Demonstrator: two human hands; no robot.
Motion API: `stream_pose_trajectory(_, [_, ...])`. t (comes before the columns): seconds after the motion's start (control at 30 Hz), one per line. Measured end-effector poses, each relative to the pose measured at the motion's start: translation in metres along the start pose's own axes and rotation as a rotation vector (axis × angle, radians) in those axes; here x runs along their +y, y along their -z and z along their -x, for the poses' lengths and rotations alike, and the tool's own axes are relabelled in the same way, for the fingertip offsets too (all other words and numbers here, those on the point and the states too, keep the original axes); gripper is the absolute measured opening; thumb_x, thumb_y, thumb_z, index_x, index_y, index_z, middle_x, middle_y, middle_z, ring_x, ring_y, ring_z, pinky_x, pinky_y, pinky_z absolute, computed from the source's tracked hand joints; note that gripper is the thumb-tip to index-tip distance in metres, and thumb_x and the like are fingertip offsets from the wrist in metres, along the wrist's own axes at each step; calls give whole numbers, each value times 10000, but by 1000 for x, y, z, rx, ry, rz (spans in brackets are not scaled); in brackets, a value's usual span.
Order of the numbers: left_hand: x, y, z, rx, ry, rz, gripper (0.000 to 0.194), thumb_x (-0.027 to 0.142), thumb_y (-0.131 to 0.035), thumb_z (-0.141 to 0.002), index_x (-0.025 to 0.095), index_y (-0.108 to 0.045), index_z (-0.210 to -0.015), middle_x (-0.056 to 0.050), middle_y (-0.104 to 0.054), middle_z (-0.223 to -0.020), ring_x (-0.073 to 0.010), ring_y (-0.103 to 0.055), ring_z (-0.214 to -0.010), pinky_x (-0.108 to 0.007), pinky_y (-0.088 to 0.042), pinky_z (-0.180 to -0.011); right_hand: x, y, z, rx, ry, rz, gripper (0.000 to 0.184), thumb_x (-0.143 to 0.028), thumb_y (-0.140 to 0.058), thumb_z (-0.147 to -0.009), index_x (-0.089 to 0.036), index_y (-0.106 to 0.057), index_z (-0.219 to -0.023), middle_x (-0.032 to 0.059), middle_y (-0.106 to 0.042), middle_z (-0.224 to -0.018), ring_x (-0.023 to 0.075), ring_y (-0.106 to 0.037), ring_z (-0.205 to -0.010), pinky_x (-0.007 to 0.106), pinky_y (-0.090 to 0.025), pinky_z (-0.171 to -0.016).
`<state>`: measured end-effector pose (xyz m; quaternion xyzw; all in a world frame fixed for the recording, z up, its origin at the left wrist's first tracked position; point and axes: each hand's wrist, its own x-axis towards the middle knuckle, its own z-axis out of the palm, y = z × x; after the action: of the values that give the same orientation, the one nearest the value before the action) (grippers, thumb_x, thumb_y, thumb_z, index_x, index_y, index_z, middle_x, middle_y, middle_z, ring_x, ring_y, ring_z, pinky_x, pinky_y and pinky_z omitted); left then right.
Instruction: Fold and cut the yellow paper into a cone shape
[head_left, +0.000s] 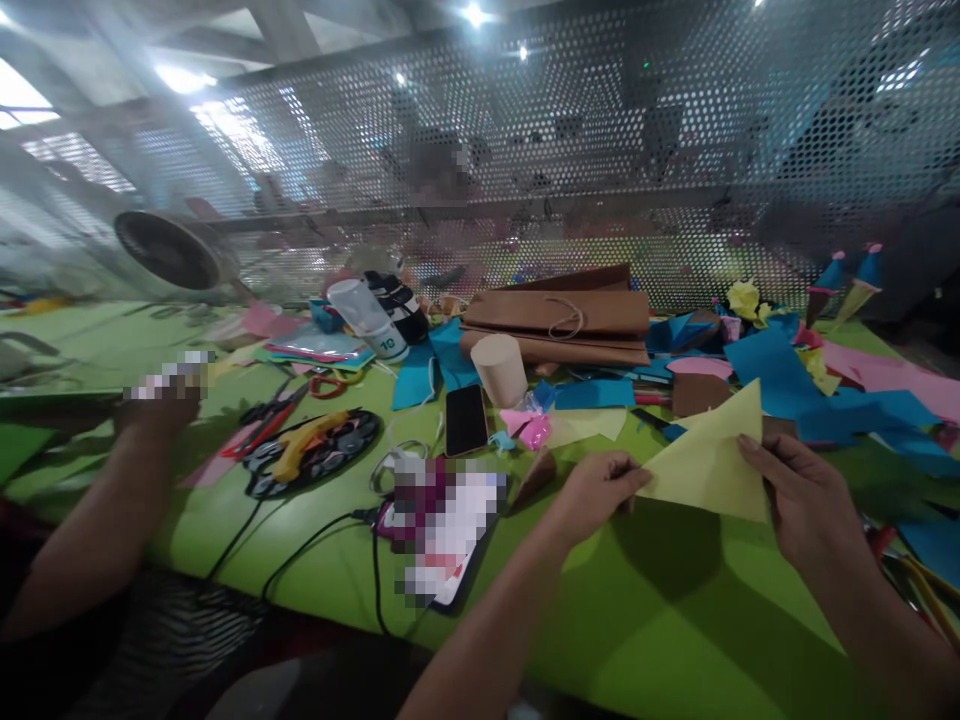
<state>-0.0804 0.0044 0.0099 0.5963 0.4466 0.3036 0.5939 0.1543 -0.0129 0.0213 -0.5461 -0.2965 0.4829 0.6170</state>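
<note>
A pale yellow paper triangle (709, 462) is held up above the green table, one corner pointing upward. My left hand (598, 490) pinches its left corner between thumb and fingers. On the opposite side, my right hand (806, 490) grips the right edge, thumb in front and the other fingers behind the sheet. A small folded brown piece (534, 478) lies just left of my left hand. Blue paper pieces (780, 372) are scattered beyond my right hand.
A co-worker's hand (169, 390) is at the left. Near it lie red-handled scissors (274, 420) and a yellow glue gun (307, 450) on a black tray. Two phones, one dark (466, 420), and cables lie mid-table. Behind stand a cream cylinder (499, 370), brown sheets (555, 320) and a perforated screen (525, 150).
</note>
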Motion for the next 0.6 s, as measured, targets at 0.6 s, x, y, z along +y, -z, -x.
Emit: stream_pose_trajectory(0.6, [-6,3,-6,67,15,99,380,542,-677,-839,188,-575,-747,45,-559,-539,-98,-462,-507,-250,-335,-562,5,5,-7,-203,-17,191,442,-511,-974,-571,-216,-658,-668,-15,-684,-685,142,-592,-630,265,-498,-580])
